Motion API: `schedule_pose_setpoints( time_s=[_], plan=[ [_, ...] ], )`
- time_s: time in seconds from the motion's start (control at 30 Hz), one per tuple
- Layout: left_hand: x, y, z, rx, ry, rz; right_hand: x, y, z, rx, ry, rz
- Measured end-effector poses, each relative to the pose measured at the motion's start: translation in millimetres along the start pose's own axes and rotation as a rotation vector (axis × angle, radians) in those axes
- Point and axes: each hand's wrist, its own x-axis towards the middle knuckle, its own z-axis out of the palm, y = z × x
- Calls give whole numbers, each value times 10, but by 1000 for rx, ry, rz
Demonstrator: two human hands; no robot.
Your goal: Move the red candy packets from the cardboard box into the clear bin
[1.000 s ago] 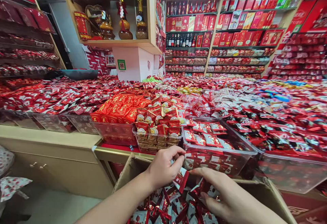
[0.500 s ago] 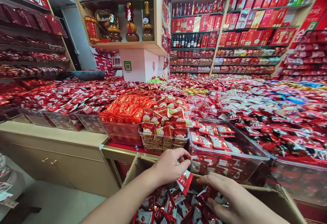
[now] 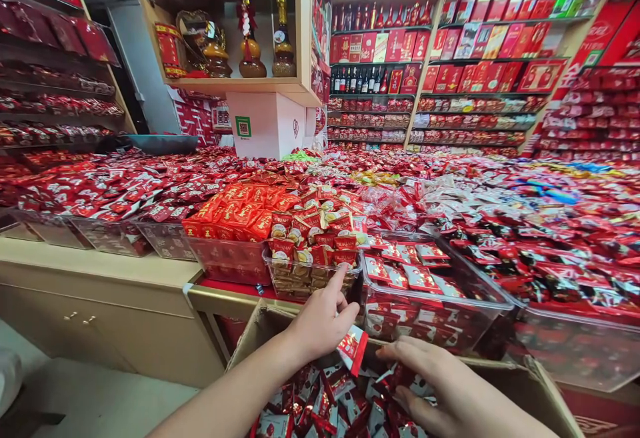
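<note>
My left hand is closed on a red-and-white wrapped candy, which hangs below the curled fingers. Its index finger stretches forward, its tip overlapping the front of a clear bin of red-and-gold packets marked "DURIAN". Lower right, my right hand is low over the loose red-and-white wrapped candies in a cardboard box. Its thumb and fingers are spread apart; whether the fingertips touch the candies I cannot tell.
Right of the durian bin stands a clear bin of red-and-white packets. Bright red packets fill the bin to its left. More heaped candy spreads behind. A beige cabinet stands at left; stocked shelves line the back.
My left index finger has straightened out toward the durian bin, while the candy stays in that hand. My right hand keeps nearly the same pose. The whole view has shifted slightly.
</note>
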Motion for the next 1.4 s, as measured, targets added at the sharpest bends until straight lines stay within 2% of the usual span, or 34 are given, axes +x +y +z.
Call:
schedule_pose_setpoints(
  time_s=[0.47, 0.53, 0.63, 0.7, 0.77, 0.87, 0.93, 1.0, 1.1, 1.17, 1.27, 1.33, 1.4],
  plan=[
    [0, -18, -1, -27, -2, 15, 52, -75, -19, 7, 10, 83],
    [-9, -12, -1, -43, 18, 40, 65, -50, 5, 81, 60, 107],
    [-43, 37, -22, -64, 29, 82, 74, -11, 12, 220, 213, 96],
    [-86, 91, -35, -85, -22, 124, 72, 3, -7, 316, 313, 70],
    [-138, 141, -23, -116, -154, 175, 66, 1, -30, 421, 381, 80],
    [-208, 178, 55, -103, -348, 237, 61, -26, -37, 568, 388, 110],
    [-231, 184, 122, -89, -402, 258, 63, -51, -24, 647, 385, 109],
    [-234, 195, 170, -149, -412, 249, 66, -73, -14, 743, 417, 118],
    [-219, 231, 186, -289, -362, 210, 67, -82, -22, 852, 441, 172],
    [-210, 247, 170, -322, -354, 218, 65, -67, -35, 818, 416, 185],
    [-206, 234, 142, -290, -403, 258, 62, -33, -48, 668, 360, 125],
    [-204, 210, 138, -267, -411, 257, 64, -21, -46, 607, 357, 90],
    [-204, 193, 148, -271, -396, 246, 69, -27, -36, 651, 394, 105]
  ],
)
